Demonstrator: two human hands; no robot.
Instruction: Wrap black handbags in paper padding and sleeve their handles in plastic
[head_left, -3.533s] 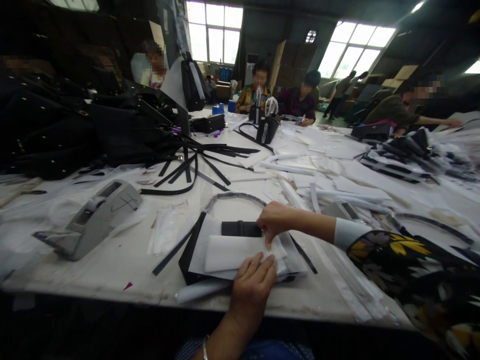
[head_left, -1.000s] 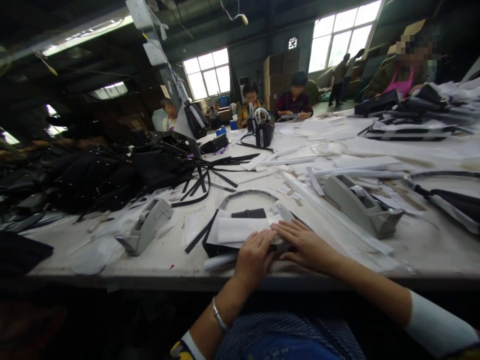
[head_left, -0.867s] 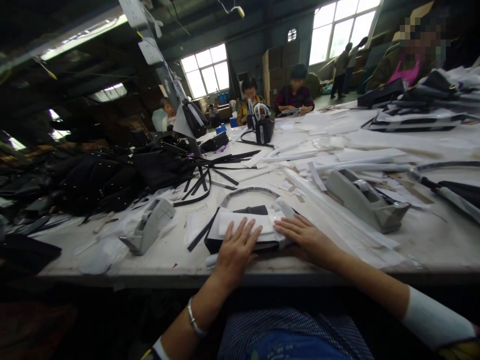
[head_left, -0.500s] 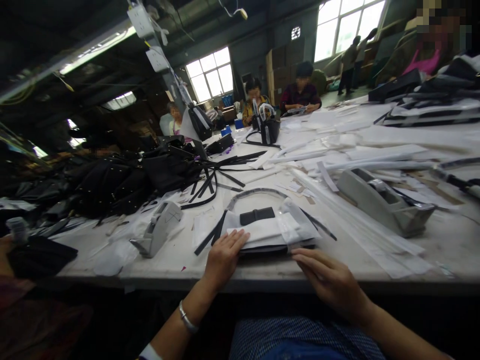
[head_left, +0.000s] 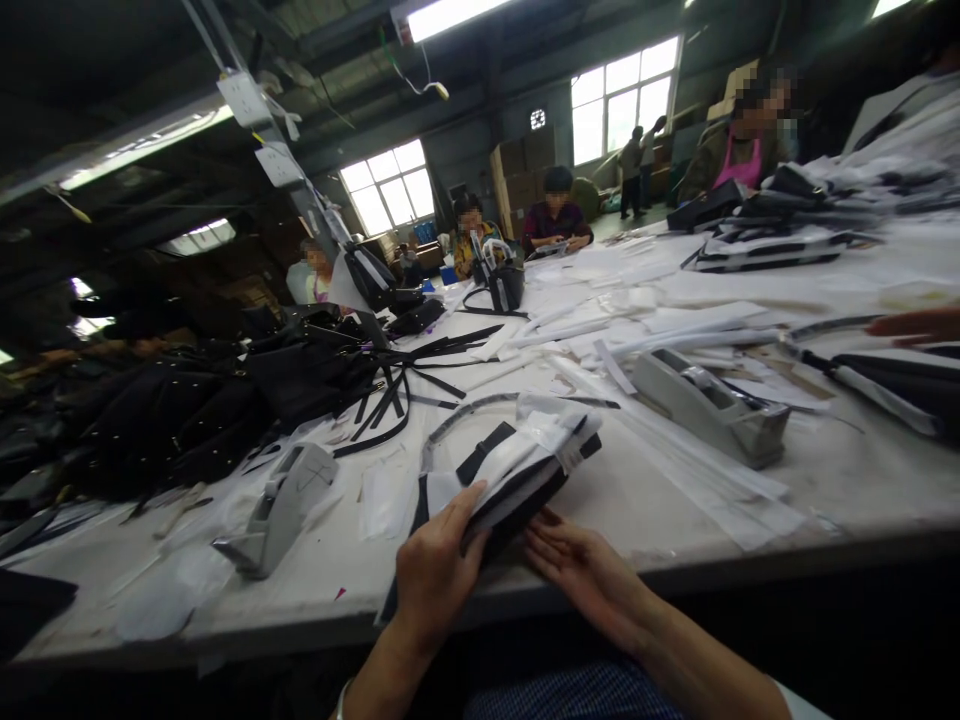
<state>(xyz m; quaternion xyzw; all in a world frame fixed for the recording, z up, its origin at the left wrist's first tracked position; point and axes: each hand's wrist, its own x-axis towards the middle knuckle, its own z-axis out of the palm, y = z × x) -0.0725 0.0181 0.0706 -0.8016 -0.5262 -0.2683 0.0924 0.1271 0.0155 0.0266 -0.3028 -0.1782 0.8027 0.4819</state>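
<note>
A black handbag (head_left: pixel 536 497) partly wrapped in white paper and clear plastic is tilted up at the table's front edge. Its wrapped handle (head_left: pixel 465 415) arches away from me, and a dark strap lies under its left side. My left hand (head_left: pixel 439 560) is closed on the bag's near left edge, thumb below and fingers over the white wrapping. Below the bag's near right side is my right hand (head_left: pixel 574 565), palm up, fingers stretched out, with the fingertips at the underside. Whether they bear its weight is hidden.
Grey tape dispensers stand left (head_left: pixel 285 510) and right (head_left: pixel 709 405) of the bag. Black straps (head_left: pixel 397 385) and a pile of black bags (head_left: pixel 202 400) lie further left. White strips (head_left: pixel 675 455) lie to the right. A co-worker's hand (head_left: pixel 919 325) reaches in at the right edge.
The bag lay flat before; now its right side is lifted and turned. My left hand has gone from pressing on top to gripping its edge. My right hand has turned palm up underneath.
</note>
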